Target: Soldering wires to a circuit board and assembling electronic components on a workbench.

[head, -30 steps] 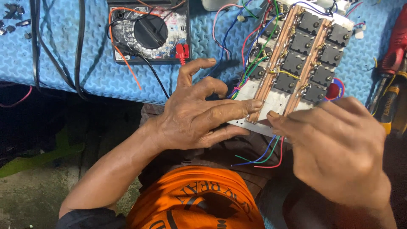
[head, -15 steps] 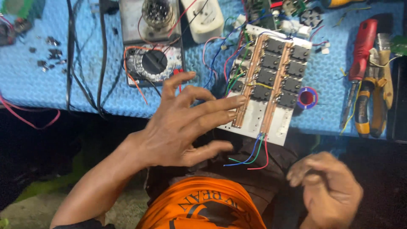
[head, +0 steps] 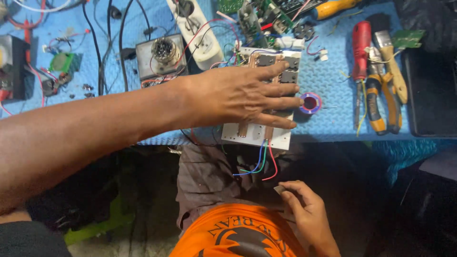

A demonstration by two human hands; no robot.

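Circuit board lies under left hand, fingers spread flat; right hand loosely curled, pinching something small.

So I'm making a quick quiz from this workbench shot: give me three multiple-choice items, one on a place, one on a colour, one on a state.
1. Where does the left hand lie?
A. flat on the white circuit board
B. on the pliers
C. in the lap

2. What colour is the screwdriver handle right of the board?
A. green
B. red
C. white

3. How is the right hand?
A. on the board
B. gripping pliers
C. low by the lap, off the blue mat

A: fingers spread over the board. B: handle is red. C: it sits below the table edge.
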